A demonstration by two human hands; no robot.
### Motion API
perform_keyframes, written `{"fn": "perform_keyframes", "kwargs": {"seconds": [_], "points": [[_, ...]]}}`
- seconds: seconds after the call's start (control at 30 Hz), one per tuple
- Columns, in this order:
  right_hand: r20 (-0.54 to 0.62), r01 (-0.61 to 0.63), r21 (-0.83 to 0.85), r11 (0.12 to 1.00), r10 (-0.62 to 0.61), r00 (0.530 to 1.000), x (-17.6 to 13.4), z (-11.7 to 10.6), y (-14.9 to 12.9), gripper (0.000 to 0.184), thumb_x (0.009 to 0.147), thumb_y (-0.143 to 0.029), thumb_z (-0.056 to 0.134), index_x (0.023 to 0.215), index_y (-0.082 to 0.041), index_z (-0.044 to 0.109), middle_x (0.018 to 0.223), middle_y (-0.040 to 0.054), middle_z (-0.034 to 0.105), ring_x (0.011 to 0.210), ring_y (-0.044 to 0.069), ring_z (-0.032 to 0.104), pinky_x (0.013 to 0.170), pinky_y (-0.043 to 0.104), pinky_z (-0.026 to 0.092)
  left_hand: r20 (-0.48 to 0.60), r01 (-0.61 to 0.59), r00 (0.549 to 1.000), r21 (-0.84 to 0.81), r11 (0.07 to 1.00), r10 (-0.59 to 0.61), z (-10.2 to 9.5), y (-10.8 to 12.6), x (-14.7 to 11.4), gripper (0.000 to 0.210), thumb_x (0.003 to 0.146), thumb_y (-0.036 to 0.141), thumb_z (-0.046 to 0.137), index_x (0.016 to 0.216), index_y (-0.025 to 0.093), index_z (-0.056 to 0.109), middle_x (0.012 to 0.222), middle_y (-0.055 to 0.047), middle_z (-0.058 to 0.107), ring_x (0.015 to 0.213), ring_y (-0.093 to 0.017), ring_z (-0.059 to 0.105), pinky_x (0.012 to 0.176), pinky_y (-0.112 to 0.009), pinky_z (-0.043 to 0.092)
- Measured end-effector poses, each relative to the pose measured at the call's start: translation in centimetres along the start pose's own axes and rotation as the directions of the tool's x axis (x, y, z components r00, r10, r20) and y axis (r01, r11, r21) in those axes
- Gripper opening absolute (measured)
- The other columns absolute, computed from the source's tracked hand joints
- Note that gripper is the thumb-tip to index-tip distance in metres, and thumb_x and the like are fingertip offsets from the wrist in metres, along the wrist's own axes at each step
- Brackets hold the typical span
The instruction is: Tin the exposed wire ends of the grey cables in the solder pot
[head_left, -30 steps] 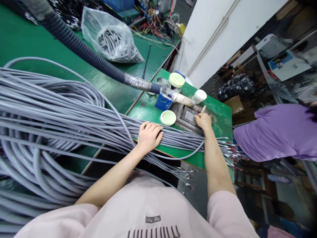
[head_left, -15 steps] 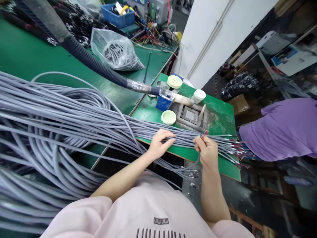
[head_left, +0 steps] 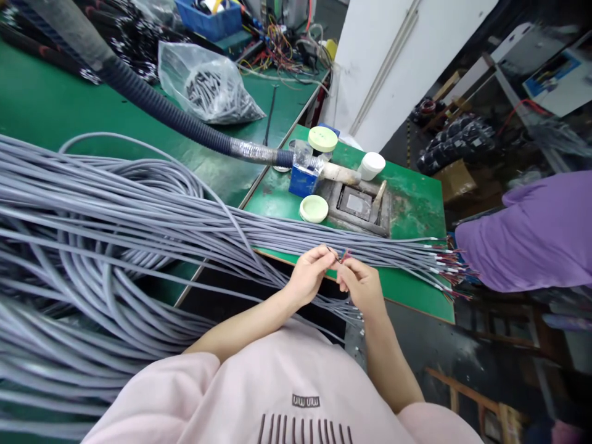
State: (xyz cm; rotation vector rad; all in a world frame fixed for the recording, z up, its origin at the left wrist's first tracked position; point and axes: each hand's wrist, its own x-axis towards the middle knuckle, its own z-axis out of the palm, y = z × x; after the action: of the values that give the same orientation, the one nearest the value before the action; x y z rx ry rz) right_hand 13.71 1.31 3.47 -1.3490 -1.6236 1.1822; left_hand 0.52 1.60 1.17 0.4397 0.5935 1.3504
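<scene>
A long bundle of grey cables (head_left: 287, 229) runs across the bench, its stripped ends with coloured wires (head_left: 446, 262) at the right. In front of the bundle my two hands meet. My right hand (head_left: 363, 283) is closed on a cable end, whose thin coloured wires (head_left: 346, 254) stick up between the fingers. With thumb and forefinger, my left hand (head_left: 312, 274) pinches a dark thin wire from that end. Most of the held cable is hidden by the hands. More cable ends (head_left: 345, 308) hang below the bench edge.
Behind the bundle stand a solder pot (head_left: 356, 203), a shallow pale dish (head_left: 314, 209), a white cup (head_left: 372, 165) and a ribbed hose (head_left: 185, 123). A clear bag of grey pieces (head_left: 210, 89) lies farther back. A person in a purple top (head_left: 531, 234) is at the right.
My left hand has moved right from over the bundle and closed on a wire. My right hand, with the cable end, has come left and slightly down to meet it.
</scene>
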Motion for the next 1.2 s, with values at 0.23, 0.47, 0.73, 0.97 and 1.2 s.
{"fn": "perform_keyframes", "kwargs": {"seconds": [0.23,0.47,0.73,0.97,1.2], "points": [[0.097,0.024,0.119,0.993,-0.036,0.995,-1.5,0.6,2.1,0.029,0.086,-0.039,0.053,0.07,-0.018,0.064,0.046,-0.0066,0.037,0.041,0.007,0.031,0.044,0.023,0.026,0.095,0.289,0.955,-0.079,0.954,-0.281,-0.3,-0.1,0.5,0.024,0.071,0.038,0.066,0.062,0.016,0.059,0.083,-0.006,0.064,0.074,-0.017,0.057,0.066,-0.03,0.044],[0.05,-0.045,0.272,0.961,0.033,0.998,-0.6,0.7,2.4,0.032,0.088,-0.04,0.05,0.069,-0.018,0.061,0.041,-0.0078,0.037,0.036,0.007,0.031,0.04,0.022,0.027,0.076,0.159,0.984,0.033,0.987,-0.161,-0.8,-1.1,0.1,0.035,0.063,0.042,0.079,0.086,0.016,0.072,0.076,-0.003,0.068,0.062,-0.01,0.051,0.068,-0.028,0.042],[-0.14,0.217,-0.288,0.933,-0.265,0.954,0.7,-1.7,-1.2,0.01,0.081,-0.029,0.063,0.086,-0.023,0.068,0.072,-0.0015,0.059,0.067,0.013,0.055,0.066,0.026,0.044,0.039,-0.004,0.999,0.354,0.935,-0.01,-1.4,-0.5,-0.4,0.023,0.069,0.039,0.074,0.077,0.018,0.074,0.076,-0.002,0.068,0.074,-0.015,0.059,0.077,-0.029,0.045],[-0.167,0.274,-0.192,0.942,-0.307,0.937,1.4,-0.4,-2.7,0.012,0.082,-0.024,0.06,0.073,-0.022,0.067,0.061,-0.0021,0.057,0.057,0.013,0.053,0.06,0.027,0.043,0.211,-0.232,0.967,0.52,0.822,0.139,-1.6,-0.8,-0.9,0.017,0.076,0.035,0.069,0.078,0.019,0.073,0.075,-0.004,0.065,0.075,-0.016,0.056,0.077,-0.031,0.043],[-0.425,0.235,0.194,0.952,-0.134,0.895,3.4,0.1,-2.7,0.019,0.071,-0.024,0.065,0.053,-0.019,0.058,0.048,-0.0046,0.046,0.046,0.009,0.041,0.047,0.025,0.034,0.219,-0.195,0.972,0.55,0.812,0.086,-2.0,-0.4,-1.4,0.019,0.078,0.036,0.067,0.079,0.019,0.074,0.08,-0.006,0.068,0.08,-0.017,0.058,0.08,-0.031,0.043]]}}
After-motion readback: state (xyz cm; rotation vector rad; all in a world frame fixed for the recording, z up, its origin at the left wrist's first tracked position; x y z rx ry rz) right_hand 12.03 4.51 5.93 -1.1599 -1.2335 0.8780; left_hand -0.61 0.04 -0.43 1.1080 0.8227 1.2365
